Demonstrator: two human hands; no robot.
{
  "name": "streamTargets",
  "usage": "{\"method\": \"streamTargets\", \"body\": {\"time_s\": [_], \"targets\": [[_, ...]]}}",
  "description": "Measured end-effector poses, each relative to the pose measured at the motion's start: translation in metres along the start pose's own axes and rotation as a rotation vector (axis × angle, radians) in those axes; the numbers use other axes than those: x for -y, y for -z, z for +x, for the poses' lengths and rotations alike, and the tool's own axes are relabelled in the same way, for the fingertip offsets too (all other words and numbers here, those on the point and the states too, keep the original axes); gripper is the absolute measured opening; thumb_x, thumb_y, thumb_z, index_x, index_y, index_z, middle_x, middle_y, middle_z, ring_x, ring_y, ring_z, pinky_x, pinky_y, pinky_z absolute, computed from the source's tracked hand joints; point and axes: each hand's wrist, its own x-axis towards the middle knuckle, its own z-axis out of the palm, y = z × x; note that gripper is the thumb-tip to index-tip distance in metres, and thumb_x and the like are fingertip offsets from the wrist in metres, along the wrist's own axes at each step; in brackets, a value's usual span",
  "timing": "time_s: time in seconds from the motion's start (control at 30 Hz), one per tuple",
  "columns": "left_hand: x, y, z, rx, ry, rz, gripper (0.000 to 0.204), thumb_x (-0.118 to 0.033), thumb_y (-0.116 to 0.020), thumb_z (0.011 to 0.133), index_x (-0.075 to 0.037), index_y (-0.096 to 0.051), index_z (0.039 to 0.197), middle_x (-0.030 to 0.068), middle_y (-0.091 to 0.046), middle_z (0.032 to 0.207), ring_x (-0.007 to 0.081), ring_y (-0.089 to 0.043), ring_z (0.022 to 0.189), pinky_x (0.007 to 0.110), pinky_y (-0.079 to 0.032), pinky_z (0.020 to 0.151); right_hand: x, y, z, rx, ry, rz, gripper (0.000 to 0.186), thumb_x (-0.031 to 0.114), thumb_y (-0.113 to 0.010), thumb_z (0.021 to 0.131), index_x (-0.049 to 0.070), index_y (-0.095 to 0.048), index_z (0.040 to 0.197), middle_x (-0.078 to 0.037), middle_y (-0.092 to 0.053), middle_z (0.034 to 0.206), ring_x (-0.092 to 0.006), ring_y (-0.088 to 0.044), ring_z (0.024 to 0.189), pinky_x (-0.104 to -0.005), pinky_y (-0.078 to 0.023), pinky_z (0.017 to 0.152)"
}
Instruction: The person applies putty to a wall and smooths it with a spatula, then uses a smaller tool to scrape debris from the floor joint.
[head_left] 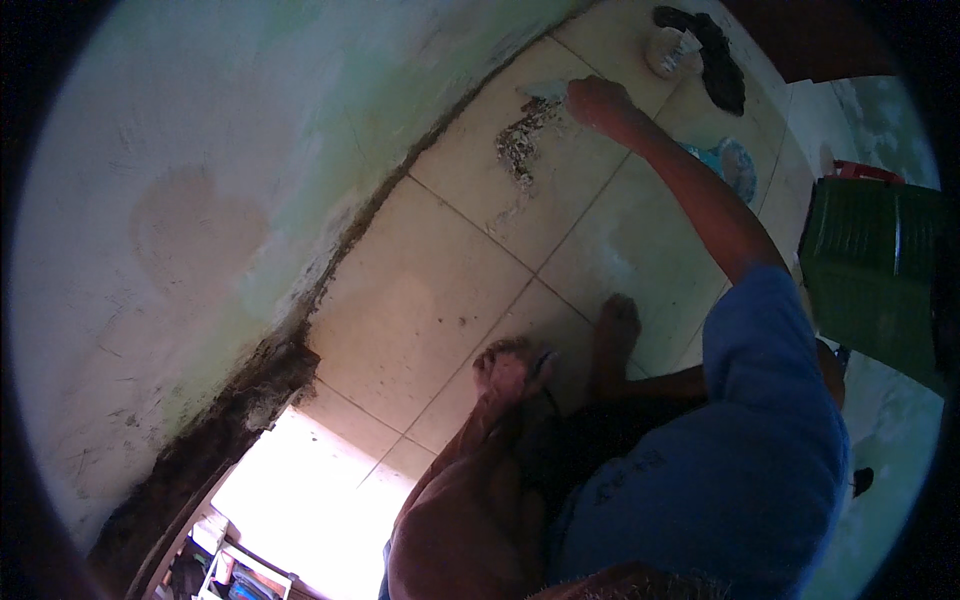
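My right hand (600, 105) reaches far ahead across the tiled floor, its fingers closed around a pale, flat scraper (543, 91). The scraper lies low over the tiles, at the far end of a heap of dark and whitish flakes (520, 150). Its handle is hidden by the hand. Close to my body, my left hand (505, 372) is low, by my feet, with its fingers curled. A small dark thing (545, 360) shows beside it; whether the hand holds it is too dim to make out.
A stained, peeling wall (250, 200) runs along the left, its base broken and dark. At the far right stand a whitish tub (668, 52), a dark crumpled cloth (715, 60) and a turquoise-and-white object (728, 165). A green chair (870, 270) is farther right. Bright light falls at lower left.
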Motion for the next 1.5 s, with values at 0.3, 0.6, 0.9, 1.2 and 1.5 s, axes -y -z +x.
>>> {"method": "streamTargets", "body": {"time_s": [0.3, 0.6, 0.9, 1.2, 1.5], "targets": [[0.038, -0.06, 0.022, -0.091, 0.051, 0.017, 0.054, -0.062, -0.049, 0.089, -0.024, -0.06, 0.126, 0.019, -0.053, 0.133, 0.0404, -0.049, 0.124, 0.059, -0.038, 0.1, -0.007, 0.041, -0.049, -0.073, 0.313, -0.072, 0.021, 0.02, -0.052, 0.092, 0.013, -0.066, 0.106, -0.013, -0.068, 0.085, -0.0338, -0.068, 0.084, -0.0467, -0.057, 0.07], [0.024, -0.036, 0.014, -0.061, -0.015, 0.017, 0.052, -0.062, -0.049, 0.09, -0.026, -0.061, 0.126, 0.0141, -0.056, 0.131, 0.0398, -0.05, 0.124, 0.059, -0.039, 0.1, 0.07, -0.019, -0.077, -0.066, 0.84, -0.055, 0.037, 0.021, -0.057, 0.089, 0.034, -0.066, 0.123, -0.007, -0.06, 0.1, -0.0285, -0.06, 0.101, -0.0467, -0.049, 0.081], [0.016, -0.026, 0.003, -0.124, -0.06, -0.021, 0.045, -0.056, -0.054, 0.09, -0.026, -0.063, 0.123, 0.0114, -0.058, 0.127, 0.0393, -0.052, 0.119, 0.059, -0.042, 0.095, -0.003, 0.005, -0.006, 0.05, 0.468, -0.138, 0.038, 0.019, -0.063, 0.087, 0.034, -0.066, 0.122, -0.007, -0.062, 0.105, -0.029, -0.057, 0.108, -0.0503, -0.043, 0.089], [0.024, -0.039, 0.01, -0.233, -0.135, 0.031, 0.044, -0.056, -0.054, 0.09, -0.026, -0.064, 0.121, 0.011, -0.062, 0.121, 0.0396, -0.056, 0.114, 0.059, -0.044, 0.092, -0.049, 0.007, -0.026, 0.029, 0.412, -0.14, 0.041, 0.016, -0.061, 0.089, 0.038, -0.065, 0.123, -0.007, -0.064, 0.101, -0.029, -0.06, 0.105, -0.0509, -0.046, 0.087], [0.028, -0.042, 0.019, -0.087, -0.091, -0.006, 0.045, -0.058, -0.05, 0.091, -0.028, -0.063, 0.122, 0.0116, -0.061, 0.124, 0.0404, -0.053, 0.118, 0.06, -0.041, 0.095, 0.003, -0.011, -0.064, -0.031, 0.619, -0.134, 0.037, 0.016, -0.062, 0.086, 0.036, -0.069, 0.116, -0.003, -0.058, 0.096, -0.025, -0.056, 0.107, -0.0513, -0.041, 0.091]]}}
